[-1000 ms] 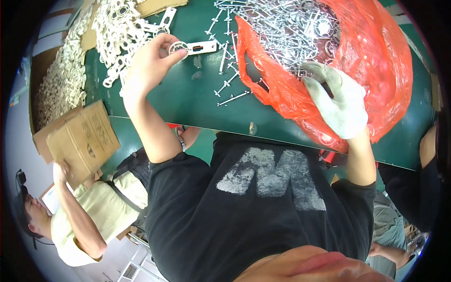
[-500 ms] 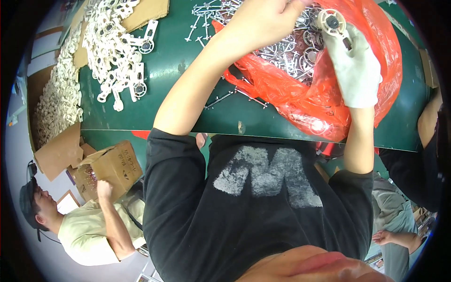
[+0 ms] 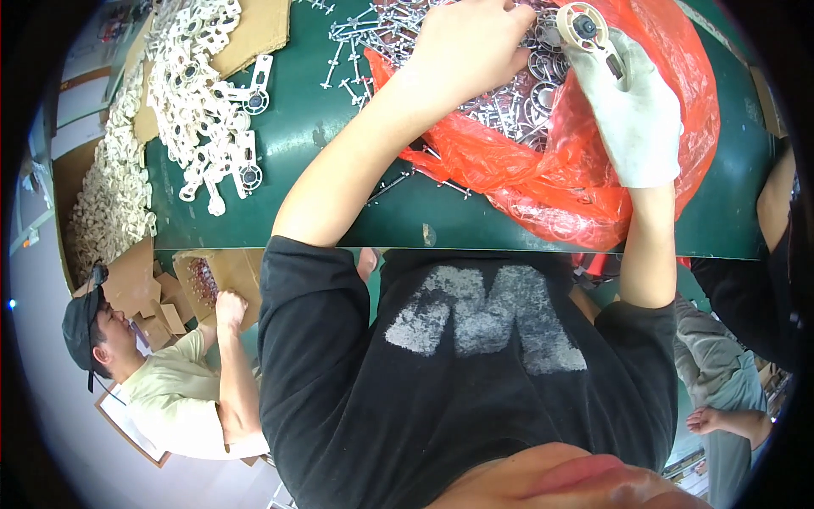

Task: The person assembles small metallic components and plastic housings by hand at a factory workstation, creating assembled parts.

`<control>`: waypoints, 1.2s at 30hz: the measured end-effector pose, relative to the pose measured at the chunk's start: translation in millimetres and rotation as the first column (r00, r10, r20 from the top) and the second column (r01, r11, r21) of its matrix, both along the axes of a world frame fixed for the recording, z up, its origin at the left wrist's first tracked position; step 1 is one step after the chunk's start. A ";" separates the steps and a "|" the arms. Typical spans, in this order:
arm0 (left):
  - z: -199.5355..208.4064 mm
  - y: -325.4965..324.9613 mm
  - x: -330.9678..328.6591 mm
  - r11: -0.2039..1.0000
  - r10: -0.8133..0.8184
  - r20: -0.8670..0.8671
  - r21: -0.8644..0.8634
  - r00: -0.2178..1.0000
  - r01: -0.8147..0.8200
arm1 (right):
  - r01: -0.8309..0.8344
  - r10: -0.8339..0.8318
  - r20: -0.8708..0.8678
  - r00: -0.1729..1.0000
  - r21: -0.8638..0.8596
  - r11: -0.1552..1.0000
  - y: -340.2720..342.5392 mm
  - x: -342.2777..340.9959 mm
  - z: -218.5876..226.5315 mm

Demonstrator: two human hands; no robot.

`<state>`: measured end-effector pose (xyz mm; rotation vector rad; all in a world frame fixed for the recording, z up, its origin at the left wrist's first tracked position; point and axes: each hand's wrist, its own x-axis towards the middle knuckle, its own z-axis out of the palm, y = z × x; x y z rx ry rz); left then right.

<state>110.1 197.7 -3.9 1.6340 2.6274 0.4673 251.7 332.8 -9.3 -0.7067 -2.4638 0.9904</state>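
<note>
Green table [image 3: 297, 93]: white parts [image 3: 197, 119], cardboard [image 3: 261, 30], red bag [image 3: 521, 182], silvery pieces [image 3: 354, 36].

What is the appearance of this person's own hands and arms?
The left hand is bare. The right hand wears a whitish, fabric-looking, wrist-length glove. Both forearms are bare below short, black cloth sleeves.

- Green table [image 3: 297, 157], running from about 9 through 12 to 3 o'clock
- Cardboard sheet [image 3: 264, 36] on it, at 11
- Carton [image 3: 240, 271], at 9, below the table's edge
- Co-worker [image 3: 174, 407] in a dark cap [image 3: 80, 324] and pale shirt, at 8, a fist near that carton
- Someone's bare arm [image 3: 775, 204], at 3
- Another person in grey [image 3: 721, 365], towards 4, forearm bare
</note>
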 end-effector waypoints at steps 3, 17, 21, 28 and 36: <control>-9.0 -10.1 6.8 0.984 0.010 -0.218 0.173 0.976 0.029 | -0.010 0.010 0.016 1.000 0.032 0.999 2.8 -0.1 0.3; -30.1 -51.7 8.4 0.611 -0.443 0.067 0.752 0.894 0.247 | -0.349 0.341 0.089 0.936 0.096 0.932 -15.6 10.9 10.7; -33.2 -58.7 11.0 0.685 -0.452 0.075 0.668 0.889 0.292 | -0.377 0.369 0.126 0.921 0.048 0.925 -18.0 8.4 7.8; -30.1 -61.9 28.1 0.772 -0.335 0.287 0.630 0.897 0.087 | -0.465 0.425 0.233 0.875 0.156 0.872 -18.7 9.6 4.0; -23.3 -65.8 24.7 0.771 -0.395 0.285 0.620 0.873 0.146 | -0.455 0.436 0.132 0.890 0.220 0.863 -22.6 12.7 -3.0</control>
